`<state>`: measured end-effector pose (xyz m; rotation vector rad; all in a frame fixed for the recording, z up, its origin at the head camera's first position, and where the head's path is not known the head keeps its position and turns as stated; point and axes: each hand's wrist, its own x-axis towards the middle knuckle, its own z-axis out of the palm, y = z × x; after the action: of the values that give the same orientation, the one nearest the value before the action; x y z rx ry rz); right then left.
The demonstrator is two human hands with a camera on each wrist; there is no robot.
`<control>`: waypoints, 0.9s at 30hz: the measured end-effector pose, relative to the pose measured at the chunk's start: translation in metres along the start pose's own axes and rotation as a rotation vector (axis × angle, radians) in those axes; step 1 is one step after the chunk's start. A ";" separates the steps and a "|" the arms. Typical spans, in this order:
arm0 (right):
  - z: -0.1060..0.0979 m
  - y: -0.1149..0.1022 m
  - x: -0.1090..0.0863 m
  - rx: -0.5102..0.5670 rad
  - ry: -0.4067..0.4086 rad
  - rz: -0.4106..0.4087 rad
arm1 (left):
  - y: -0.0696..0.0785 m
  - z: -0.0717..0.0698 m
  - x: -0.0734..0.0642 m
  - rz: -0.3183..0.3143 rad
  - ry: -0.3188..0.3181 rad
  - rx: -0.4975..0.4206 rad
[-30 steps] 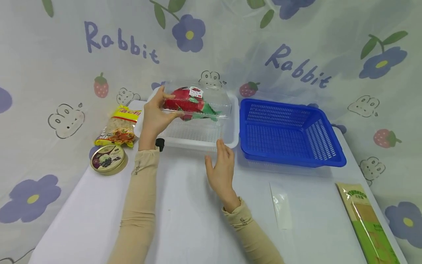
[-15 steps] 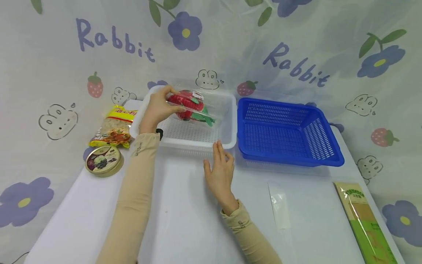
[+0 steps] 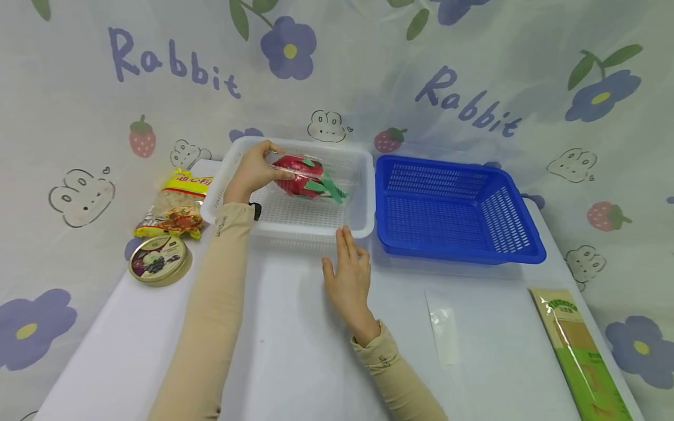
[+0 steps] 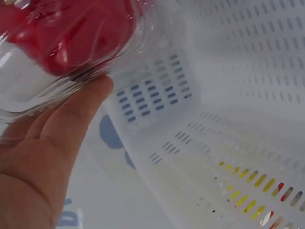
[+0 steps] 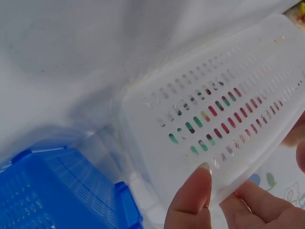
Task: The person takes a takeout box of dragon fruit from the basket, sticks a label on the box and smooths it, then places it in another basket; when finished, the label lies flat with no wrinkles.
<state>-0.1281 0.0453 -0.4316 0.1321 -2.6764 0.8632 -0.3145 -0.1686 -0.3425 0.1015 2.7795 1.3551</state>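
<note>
My left hand (image 3: pixel 254 173) grips the left end of a clear plastic box (image 3: pixel 337 173), its thumb on the near side. Inside the box lies a dragon fruit (image 3: pixel 300 175), red with green scales. The box sits low within the white basket (image 3: pixel 305 231); whether it touches the bottom, I cannot tell. In the left wrist view the red fruit (image 4: pixel 86 33) shows through the plastic above my fingers. My right hand (image 3: pixel 350 280) has its straight fingers at the basket's front rim. In the right wrist view its thumb (image 5: pixel 193 195) lies before the slotted front wall.
A blue basket (image 3: pixel 458 254) stands right beside the white one. To the left are a yellow-topped food bag (image 3: pixel 176 204) and a round gold tin (image 3: pixel 158 257). A small clear packet (image 3: pixel 444 333) and a long green-and-tan packet (image 3: pixel 584 351) lie on the right.
My left hand has lowered the clear box with the dragon fruit into the white basket, tilting it on the way. My right hand stays near the front rim, its fingers closer together.
</note>
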 end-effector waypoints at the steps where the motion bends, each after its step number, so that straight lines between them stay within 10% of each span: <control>1: 0.000 0.000 0.000 0.004 -0.001 0.004 | 0.000 -0.001 0.000 -0.017 -0.016 0.003; 15: -0.002 -0.005 -0.001 0.038 -0.024 0.021 | 0.010 -0.016 -0.017 -0.215 -0.256 0.104; 22: -0.003 -0.004 -0.001 0.048 -0.034 0.034 | 0.008 -0.009 -0.033 -0.358 -0.233 0.022; 27: -0.004 -0.006 -0.001 0.058 -0.048 0.044 | 0.004 -0.005 -0.040 -0.345 -0.225 0.045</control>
<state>-0.1246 0.0431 -0.4258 0.1097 -2.7092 0.9633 -0.2753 -0.1732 -0.3358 -0.2026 2.4954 1.1207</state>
